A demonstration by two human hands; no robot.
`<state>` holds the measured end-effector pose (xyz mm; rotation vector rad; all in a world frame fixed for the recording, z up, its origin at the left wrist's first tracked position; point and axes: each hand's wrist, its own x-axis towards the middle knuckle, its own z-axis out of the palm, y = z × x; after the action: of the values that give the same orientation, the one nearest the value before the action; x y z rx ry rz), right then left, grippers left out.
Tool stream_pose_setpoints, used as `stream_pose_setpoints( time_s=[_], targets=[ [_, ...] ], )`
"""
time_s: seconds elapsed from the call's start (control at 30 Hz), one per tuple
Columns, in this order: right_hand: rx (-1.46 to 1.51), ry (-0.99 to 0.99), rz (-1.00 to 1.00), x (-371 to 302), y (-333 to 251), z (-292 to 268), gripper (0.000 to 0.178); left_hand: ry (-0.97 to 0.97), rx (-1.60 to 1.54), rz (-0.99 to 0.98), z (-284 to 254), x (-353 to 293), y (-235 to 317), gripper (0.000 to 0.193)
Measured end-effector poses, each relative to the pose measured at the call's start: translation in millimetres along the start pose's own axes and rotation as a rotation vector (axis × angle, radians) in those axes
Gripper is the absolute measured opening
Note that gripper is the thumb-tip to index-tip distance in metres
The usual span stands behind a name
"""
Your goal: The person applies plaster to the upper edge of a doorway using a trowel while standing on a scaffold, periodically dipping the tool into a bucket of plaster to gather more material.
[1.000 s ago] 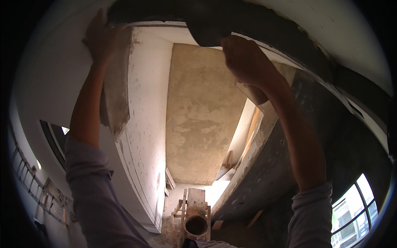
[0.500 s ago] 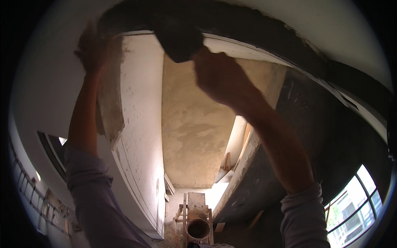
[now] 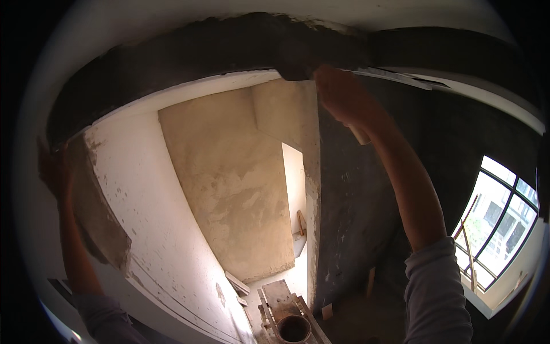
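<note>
My right hand (image 3: 339, 94) is raised overhead, closed around a trowel's wooden handle (image 3: 360, 135). The dark trowel blade (image 3: 295, 71) is pressed against a band of wet dark grey plaster (image 3: 217, 51) that runs across the overhead edge. My left hand (image 3: 54, 172) is up at the far left, gripping a flat plaster board (image 3: 98, 215) smeared with grey mortar and tilted against the white wall. Both forearms wear grey sleeves.
Below lies a stairwell: a white wall (image 3: 166, 229) on the left, a tan plastered wall (image 3: 229, 183) in the middle, a dark grey wet wall (image 3: 355, 229) to the right. A round bucket (image 3: 293, 328) sits on wooden planks far below. A barred window (image 3: 504, 218) glows at right.
My right hand has slid the trowel to the right along the dark plaster band. My left hand and the board have dropped toward the left edge as the view swung.
</note>
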<state>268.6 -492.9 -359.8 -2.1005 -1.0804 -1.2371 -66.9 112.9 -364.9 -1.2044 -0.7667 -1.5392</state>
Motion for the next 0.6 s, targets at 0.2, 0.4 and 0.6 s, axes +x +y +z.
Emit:
stream_pose_setpoints(
  time_s=[0.2,0.4,0.6],
  targets=[
    [0.234,-0.096,0.536,-34.4,96.4,-30.7,0.029,0.047,-0.23,-0.143,-2.7,12.9,35.6,0.071],
    [0.478,-0.08,0.637,-131.2,116.6,-31.3,0.033,0.082,-0.331,-0.21,-10.4,19.0,40.0,0.071],
    [0.626,0.001,0.551,-90.4,111.3,-18.1,0.036,0.048,-0.274,-0.187,16.7,14.4,19.3,0.069]
  ],
)
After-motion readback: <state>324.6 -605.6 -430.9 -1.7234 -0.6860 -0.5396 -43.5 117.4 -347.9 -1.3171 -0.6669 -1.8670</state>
